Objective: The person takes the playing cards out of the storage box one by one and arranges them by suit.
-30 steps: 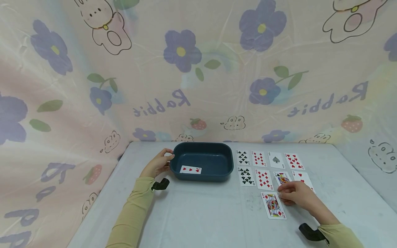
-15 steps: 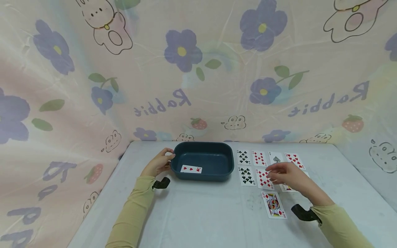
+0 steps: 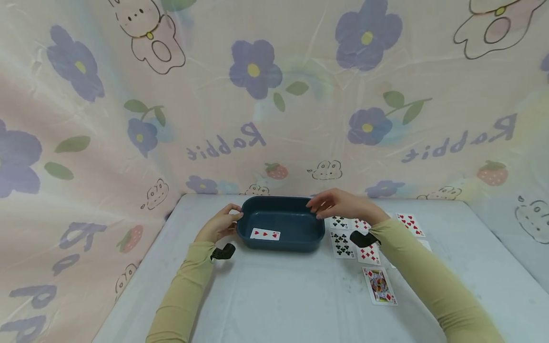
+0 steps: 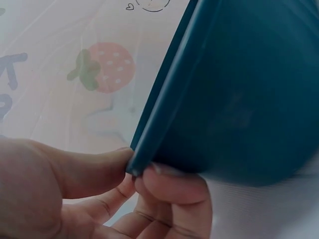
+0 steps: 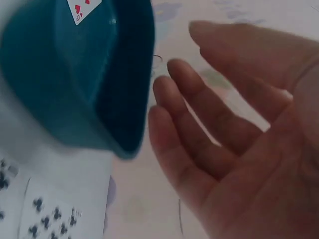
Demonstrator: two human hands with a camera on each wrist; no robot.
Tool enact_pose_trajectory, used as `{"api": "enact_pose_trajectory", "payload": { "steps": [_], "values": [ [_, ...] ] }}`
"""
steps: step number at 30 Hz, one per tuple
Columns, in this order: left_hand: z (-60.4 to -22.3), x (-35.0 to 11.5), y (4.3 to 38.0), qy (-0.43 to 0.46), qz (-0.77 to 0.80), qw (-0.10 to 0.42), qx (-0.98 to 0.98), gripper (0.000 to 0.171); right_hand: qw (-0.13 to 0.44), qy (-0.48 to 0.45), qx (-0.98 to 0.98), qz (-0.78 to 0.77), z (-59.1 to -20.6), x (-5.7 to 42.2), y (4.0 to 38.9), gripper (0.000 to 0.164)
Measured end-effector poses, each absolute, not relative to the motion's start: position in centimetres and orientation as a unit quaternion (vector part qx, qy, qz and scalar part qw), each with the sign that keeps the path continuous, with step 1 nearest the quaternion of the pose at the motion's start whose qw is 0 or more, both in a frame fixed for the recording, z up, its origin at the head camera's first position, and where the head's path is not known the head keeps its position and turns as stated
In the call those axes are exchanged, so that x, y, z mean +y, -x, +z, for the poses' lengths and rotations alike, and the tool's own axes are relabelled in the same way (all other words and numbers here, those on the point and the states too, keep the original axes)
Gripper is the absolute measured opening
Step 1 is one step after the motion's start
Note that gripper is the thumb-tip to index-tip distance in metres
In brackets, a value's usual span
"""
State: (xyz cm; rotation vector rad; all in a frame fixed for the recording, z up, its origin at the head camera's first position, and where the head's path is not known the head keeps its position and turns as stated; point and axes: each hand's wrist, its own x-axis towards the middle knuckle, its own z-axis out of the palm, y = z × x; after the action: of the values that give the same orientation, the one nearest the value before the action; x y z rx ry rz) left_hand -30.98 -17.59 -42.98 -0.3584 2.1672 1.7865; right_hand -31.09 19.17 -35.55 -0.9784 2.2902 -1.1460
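A dark teal plastic basin (image 3: pixel 296 227) stands at the back of the table. A hearts playing card (image 3: pixel 265 234) lies face up inside it. My left hand (image 3: pixel 218 226) pinches the basin's left rim; in the left wrist view the thumb (image 4: pixel 94 172) is on one side of the rim and bent fingers are on the other. Over the basin's right end is my right hand (image 3: pixel 343 206), with relaxed fingers and nothing held. The right wrist view shows its fingertips (image 5: pixel 160 117) beside the basin's corner (image 5: pixel 124 144), an air gap between them.
Rows of face-up cards lie right of the basin, among them a clubs card (image 3: pixel 341 244) and a hearts card (image 3: pixel 410 225), partly covered by the right arm. A diamonds face card (image 3: pixel 380 286) lies nearer. A patterned curtain (image 3: pixel 291 124) hangs behind the table.
My right hand has moved left and away from the face cards, across the rows, to the basin's right end. The left hand keeps its hold on the rim; the basin has stayed put.
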Motion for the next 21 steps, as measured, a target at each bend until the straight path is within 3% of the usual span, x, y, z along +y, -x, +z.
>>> {"api": "enact_pose_trajectory", "payload": {
  "steps": [12,21],
  "values": [
    [-43.0,-17.7,31.0,0.126,0.629,0.155,0.751,0.022,0.280,0.412,0.786,-0.365,-37.6,11.8,36.1,0.045],
    [-43.0,-17.6,30.6,0.117,0.637,0.151,0.747,0.021,0.337,0.411,0.781,-0.327,-39.9,7.7,36.5,0.056]
  ]
}}
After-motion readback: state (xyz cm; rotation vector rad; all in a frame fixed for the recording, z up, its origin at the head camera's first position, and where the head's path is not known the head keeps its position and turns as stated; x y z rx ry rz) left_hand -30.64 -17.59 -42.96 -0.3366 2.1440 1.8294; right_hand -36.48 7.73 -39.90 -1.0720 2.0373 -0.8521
